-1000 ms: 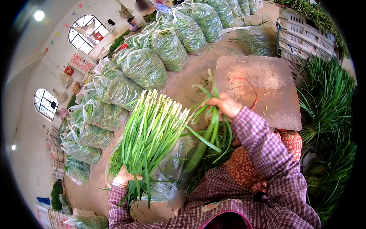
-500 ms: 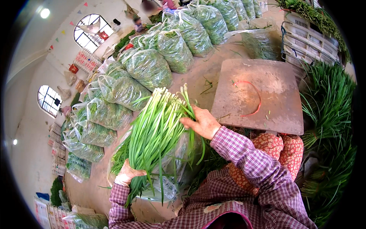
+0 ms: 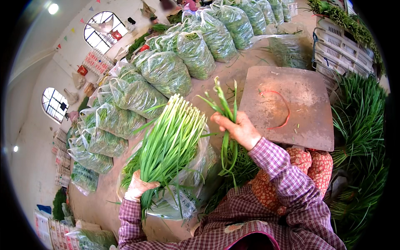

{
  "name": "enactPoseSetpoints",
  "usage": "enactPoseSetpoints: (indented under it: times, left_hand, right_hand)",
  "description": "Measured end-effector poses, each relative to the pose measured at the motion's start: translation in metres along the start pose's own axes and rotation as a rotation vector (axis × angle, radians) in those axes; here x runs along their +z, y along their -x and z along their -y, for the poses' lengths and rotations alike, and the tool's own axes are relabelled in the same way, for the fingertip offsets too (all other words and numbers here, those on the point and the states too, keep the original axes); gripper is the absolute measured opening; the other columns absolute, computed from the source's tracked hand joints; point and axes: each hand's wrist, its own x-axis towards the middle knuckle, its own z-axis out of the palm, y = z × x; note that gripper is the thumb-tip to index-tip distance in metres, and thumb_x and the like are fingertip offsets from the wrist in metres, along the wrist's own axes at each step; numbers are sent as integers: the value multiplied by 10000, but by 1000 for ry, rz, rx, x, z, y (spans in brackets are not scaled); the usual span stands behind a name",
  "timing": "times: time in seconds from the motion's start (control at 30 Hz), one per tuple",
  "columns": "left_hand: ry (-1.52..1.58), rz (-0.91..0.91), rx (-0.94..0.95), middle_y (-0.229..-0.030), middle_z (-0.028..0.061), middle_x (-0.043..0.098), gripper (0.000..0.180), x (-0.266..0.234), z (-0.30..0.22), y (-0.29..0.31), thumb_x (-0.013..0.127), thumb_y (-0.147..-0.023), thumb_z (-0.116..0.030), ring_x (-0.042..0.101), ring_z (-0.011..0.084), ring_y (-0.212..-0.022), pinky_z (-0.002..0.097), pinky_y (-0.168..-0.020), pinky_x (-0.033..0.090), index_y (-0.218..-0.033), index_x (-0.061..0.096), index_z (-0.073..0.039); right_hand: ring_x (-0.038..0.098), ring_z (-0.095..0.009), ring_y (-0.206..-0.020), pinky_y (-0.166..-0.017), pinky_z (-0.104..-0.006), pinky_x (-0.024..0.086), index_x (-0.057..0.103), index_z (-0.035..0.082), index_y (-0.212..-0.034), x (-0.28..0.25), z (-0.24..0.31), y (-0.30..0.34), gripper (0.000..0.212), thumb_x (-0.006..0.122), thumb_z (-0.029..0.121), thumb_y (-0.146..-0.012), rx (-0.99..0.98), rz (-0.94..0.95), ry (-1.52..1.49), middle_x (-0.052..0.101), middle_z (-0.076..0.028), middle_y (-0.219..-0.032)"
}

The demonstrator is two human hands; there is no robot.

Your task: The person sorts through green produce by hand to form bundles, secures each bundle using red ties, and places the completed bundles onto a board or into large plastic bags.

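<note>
My left hand (image 3: pixel 139 187) is closed round the leafy lower part of a thick bunch of garlic chives (image 3: pixel 171 137), whose pale cut ends point up and away from me. A few separate chive stalks (image 3: pixel 227 112) are pinched in my right hand (image 3: pixel 238 130), to the right of the bunch and apart from it; their long leaves dangle below the fingers. Under the bunch stands an open clear plastic bag (image 3: pixel 196 175) with greens in it. A square board (image 3: pixel 287 108) lies to the right of my right hand, with a red tie (image 3: pixel 286 118) curved on it.
Rows of filled clear bags (image 3: pixel 162 73) stand on the floor ahead and to the left. Loose chives (image 3: pixel 360 121) are heaped at the right, below stacked white crates (image 3: pixel 341 43). More cut greens (image 3: pixel 241 166) lie beside my knees.
My right hand has pulled away from the bunch to the right, carrying a few stalks with it. My left hand keeps its hold on the bunch.
</note>
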Motion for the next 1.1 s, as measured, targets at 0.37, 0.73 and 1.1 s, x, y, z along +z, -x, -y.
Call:
enactPoseSetpoints:
  times: [0.37,0.73,1.1]
  left_hand:
    - [-349,-81,87,-931,61,695,422,10,-16,-7,774,-627,-29,631,119,-805,285,-773,515,-1016,613,4]
    - [-547,-221,326,-917,104,696,486,6,-13,-9,762,-637,-80,673,199,-790,287,-746,528,-1093,598,-36]
    - [-947,-519,482,-868,140,662,605,-11,8,-12,712,-667,-99,664,281,-752,340,-677,522,-1254,565,-89]
  right_hand:
    - [633,-176,-605,-623,-344,492,694,17,-834,37,3,-2,416,634,428,-858,30,-42,185,644,-87,-627]
    - [497,-90,-533,-539,-280,418,676,18,-742,38,-13,-8,315,657,300,-880,47,-22,-77,588,-1,-593]
    - [570,-99,-618,-599,-261,479,700,77,-861,-29,7,4,215,618,271,-908,98,-168,-9,647,-2,-718]
